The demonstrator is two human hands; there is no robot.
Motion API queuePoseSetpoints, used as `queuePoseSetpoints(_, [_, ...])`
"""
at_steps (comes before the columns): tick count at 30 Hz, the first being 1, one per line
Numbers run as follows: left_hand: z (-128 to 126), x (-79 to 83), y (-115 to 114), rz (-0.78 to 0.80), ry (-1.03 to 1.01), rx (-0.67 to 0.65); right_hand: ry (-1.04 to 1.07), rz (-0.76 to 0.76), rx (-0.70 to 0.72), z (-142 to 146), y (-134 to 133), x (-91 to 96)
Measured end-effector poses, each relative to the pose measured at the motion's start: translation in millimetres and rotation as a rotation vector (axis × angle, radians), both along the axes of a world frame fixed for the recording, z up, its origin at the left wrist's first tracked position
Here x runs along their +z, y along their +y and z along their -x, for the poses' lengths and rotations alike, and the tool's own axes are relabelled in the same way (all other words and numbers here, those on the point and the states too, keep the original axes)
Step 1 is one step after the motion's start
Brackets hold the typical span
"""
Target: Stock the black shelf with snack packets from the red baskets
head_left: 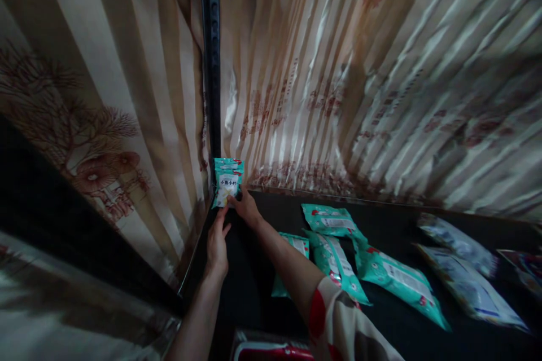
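A small teal snack packet (227,181) stands upright in the far left corner of a dark shelf (254,271), leaning against the striped curtain. My right hand (245,207) grips its lower right edge with closed fingers. My left hand (217,243) reaches up with its fingertips touching the packet's bottom left corner. Several more teal packets (339,254) lie flat on the shelf to the right of my right forearm.
A black perforated metal post (211,56) rises at the shelf corner. Beige patterned curtains (359,79) hang behind and to the left. Pale blue-white packets (466,276) lie at the right. A red-and-white object (271,350) sits at the bottom edge.
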State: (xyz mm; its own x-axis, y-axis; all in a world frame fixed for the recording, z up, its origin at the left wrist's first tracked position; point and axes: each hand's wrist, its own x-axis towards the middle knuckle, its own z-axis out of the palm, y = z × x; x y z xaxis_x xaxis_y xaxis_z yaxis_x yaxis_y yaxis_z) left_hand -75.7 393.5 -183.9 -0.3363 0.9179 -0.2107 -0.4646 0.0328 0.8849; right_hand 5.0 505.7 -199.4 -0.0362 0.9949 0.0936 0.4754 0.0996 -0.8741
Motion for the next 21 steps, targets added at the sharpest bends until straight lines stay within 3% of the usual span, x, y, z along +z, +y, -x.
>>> queuePoseSetpoints(13, [-9.1,8.2,-8.6,-0.006,0.079,-0.045,-0.028,-0.122,0.007,-12.5,-20.5,13.7])
queuePoseSetpoints(17, [-12.5,10.2,-13.6,0.0,0.115,-0.054,-0.115,-0.195,-0.001,-20.9,-37.4,23.9])
queuePoseSetpoints(21, [-18.9,9.8,-23.4,-0.02,0.254,-0.169,-0.177,-0.279,0.002,-44.0,-67.5,39.1])
